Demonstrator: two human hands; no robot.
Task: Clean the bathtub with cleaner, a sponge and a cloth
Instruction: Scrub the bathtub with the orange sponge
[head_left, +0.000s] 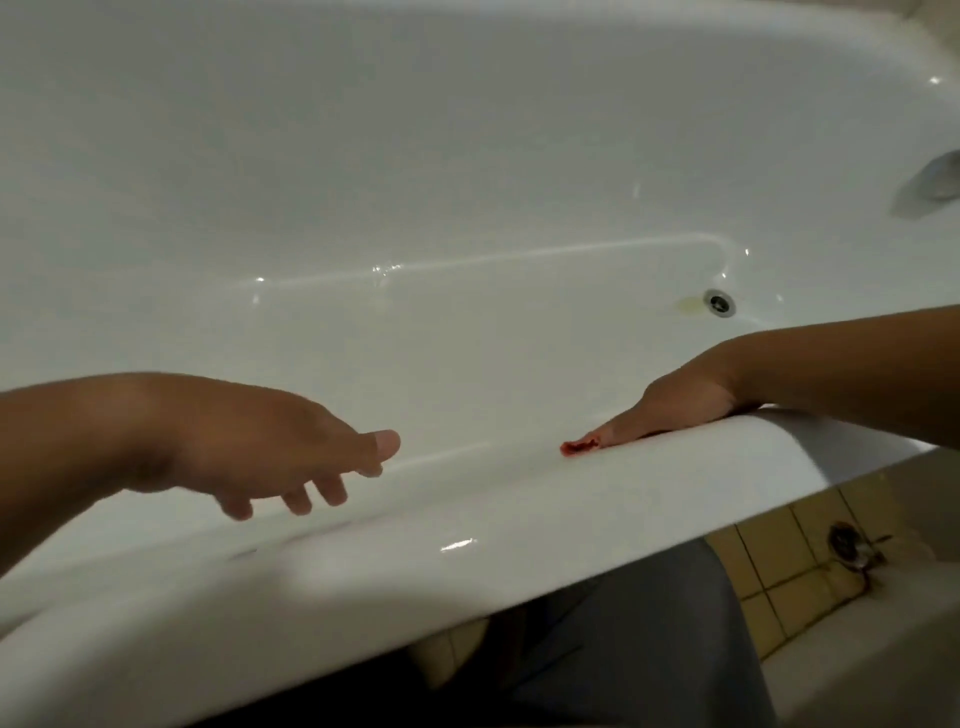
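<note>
**Both hands bare at the tub, no cleaning tool in view**

The bathtub's near rim (467, 561) sweeps across the bottom of the view, with a grey-clad leg (649, 649) below it. The left hand (270, 447) hovers just above that rim, fingers loosely spread and hanging, holding nothing. Further right, the right hand (675, 410) rests flat on the rim, one red-nailed digit stretched leftward along it. Its other fingers are hidden.

The tub fills the frame, its long axis running left to right. Its drain (719, 302) sits at the right end with a yellowish stain (690, 305) touching it, and a metal fitting (935, 179) is higher up on that end wall. Wet glints show on the bottom.

No cleaner, sponge or cloth is visible, so this looks like a pause between steps. The next move probably calls for fetching one of them from outside the view, with the braced right hand steadying the lean.
</note>
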